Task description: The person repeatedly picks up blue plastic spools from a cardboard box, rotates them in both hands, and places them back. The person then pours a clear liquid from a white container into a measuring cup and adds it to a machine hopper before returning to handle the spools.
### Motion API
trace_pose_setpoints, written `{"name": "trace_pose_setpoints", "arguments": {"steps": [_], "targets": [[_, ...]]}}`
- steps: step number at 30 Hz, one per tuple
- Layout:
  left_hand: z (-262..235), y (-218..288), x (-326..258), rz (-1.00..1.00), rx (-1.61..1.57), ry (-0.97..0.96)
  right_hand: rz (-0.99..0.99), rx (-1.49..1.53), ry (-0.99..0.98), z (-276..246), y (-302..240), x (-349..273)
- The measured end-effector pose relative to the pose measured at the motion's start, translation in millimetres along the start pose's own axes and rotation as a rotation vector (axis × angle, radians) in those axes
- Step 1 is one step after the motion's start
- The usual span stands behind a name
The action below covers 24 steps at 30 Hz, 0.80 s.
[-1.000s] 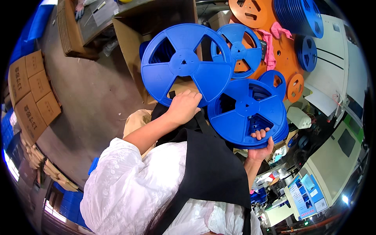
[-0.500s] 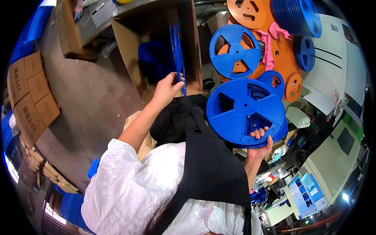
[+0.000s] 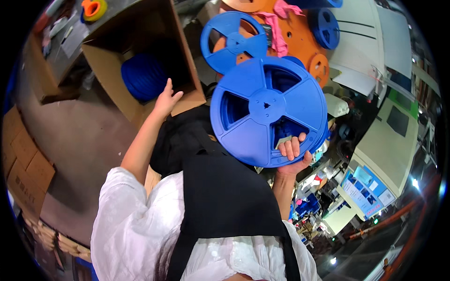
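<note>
My right hand (image 3: pixel 292 151) grips a stack of large blue plastic reels (image 3: pixel 267 111) by the lower rim, fingers through a cut-out, held up face-on. My left hand (image 3: pixel 166 99) is empty with fingers apart, at the front lip of an open cardboard box (image 3: pixel 119 100). Inside that box lies a pile of blue reels (image 3: pixel 143 76). My white sleeves and a black apron fill the lower middle.
Behind the held reels sit another blue reel (image 3: pixel 233 41), orange reels (image 3: pixel 290 35) with a pink cloth (image 3: pixel 280 25), and a smaller blue reel (image 3: pixel 325 27). Flat cardboard boxes (image 3: pixel 23 159) lie on the grey floor at left. White machines with a screen (image 3: pixel 363 187) stand at right.
My left hand carried a blue reel to the cardboard box, dropped it in edge-on, and now hovers empty at the box lip. The reels in my right hand have risen and come closer.
</note>
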<state>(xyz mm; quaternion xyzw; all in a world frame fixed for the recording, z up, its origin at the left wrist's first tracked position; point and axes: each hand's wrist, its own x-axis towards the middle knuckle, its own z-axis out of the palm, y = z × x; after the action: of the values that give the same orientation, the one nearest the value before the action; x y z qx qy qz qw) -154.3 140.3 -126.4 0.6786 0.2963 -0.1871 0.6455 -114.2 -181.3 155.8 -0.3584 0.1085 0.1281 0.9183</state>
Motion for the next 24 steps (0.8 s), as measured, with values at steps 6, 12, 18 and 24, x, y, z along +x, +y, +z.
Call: {"name": "trace_pose_setpoints", "arguments": {"steps": [6, 12, 18, 24], "targets": [[24.8, 13.2, 14.8, 0.237, -0.107, 0.002, -0.063, 0.171, -0.188, -41.8, 17.4, 15.6], [31.3, 58.4, -5.2, 0.440, -0.192, 0.033, -0.054, 0.194, -0.336, -42.4, 19.5, 27.8], [36.2, 94.4, -31.8, 0.622, 0.004, 0.181, -0.094, 0.158, -0.335, -43.9, 17.1, 27.8], [68.4, 130.1, -50.7, 0.857, 0.309, 0.174, -0.071, 0.039, -0.283, -37.7, 10.5, 26.3]]}}
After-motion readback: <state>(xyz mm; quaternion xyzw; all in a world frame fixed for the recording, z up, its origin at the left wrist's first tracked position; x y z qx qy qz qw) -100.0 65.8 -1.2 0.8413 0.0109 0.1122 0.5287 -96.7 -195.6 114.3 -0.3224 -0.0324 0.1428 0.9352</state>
